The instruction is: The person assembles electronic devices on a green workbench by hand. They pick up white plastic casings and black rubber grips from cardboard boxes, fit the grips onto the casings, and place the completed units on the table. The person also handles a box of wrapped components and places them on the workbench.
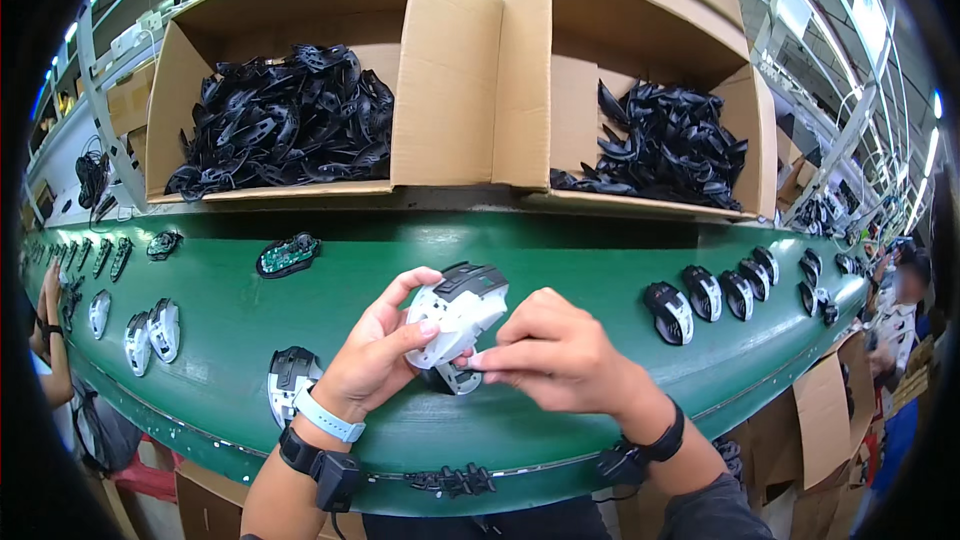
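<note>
My left hand grips a white and black computer mouse, tilted up above the green belt, with the thumb across its white side. Close against the mouse's lower right edge, my right hand is closed in a pinch; what sits between its fingertips is too small and covered to make out. Just below the held mouse shows a dark and silvery piece, partly hidden by it. Beside my left wrist, another white and black mouse lies on the belt.
Two cardboard boxes, the left box and the right box, hold heaps of black curved parts. Finished-looking mice stand at right; white shells and a green circuit board lie left. Black small parts rest at the belt's front edge. Other people work at both sides.
</note>
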A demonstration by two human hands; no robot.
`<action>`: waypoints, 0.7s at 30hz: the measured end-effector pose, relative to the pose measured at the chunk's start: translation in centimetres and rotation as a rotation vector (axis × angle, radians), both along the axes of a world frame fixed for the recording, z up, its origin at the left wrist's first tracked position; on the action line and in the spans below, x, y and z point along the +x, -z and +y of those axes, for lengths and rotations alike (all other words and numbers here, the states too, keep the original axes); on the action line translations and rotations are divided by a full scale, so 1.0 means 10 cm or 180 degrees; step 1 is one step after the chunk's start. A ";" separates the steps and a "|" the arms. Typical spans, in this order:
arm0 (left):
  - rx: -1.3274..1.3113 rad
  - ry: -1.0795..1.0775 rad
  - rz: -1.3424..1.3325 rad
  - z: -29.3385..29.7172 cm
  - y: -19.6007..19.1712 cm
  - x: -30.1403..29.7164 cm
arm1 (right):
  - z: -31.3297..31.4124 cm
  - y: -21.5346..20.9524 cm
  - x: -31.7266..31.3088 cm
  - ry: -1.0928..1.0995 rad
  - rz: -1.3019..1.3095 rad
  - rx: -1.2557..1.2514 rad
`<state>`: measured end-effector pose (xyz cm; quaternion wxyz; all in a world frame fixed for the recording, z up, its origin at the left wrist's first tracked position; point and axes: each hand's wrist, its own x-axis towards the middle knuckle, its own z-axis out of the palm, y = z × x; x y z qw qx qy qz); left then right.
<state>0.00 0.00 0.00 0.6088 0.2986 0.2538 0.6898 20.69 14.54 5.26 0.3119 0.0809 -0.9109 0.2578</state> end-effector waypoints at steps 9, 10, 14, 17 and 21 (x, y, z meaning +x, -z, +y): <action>-0.0275 0.0160 0.0376 -0.01 0.05 0.10 | -0.13 0.21 -0.02 0.0035 0.0130 0.0355; -0.0267 0.0145 0.0385 -0.01 0.04 0.11 | -0.12 0.22 -0.01 0.0009 0.0114 0.0270; -0.0226 0.0084 0.0548 -0.01 0.06 0.16 | -0.12 0.28 -0.02 0.0138 0.0246 -0.0315; -0.0215 0.0025 0.0586 -0.04 0.06 0.16 | -0.07 0.32 -0.02 0.0475 0.0338 -0.0365; 0.0381 0.0086 0.1297 -0.01 -0.01 0.19 | 0.07 0.41 -0.04 0.0073 -0.0305 -0.1205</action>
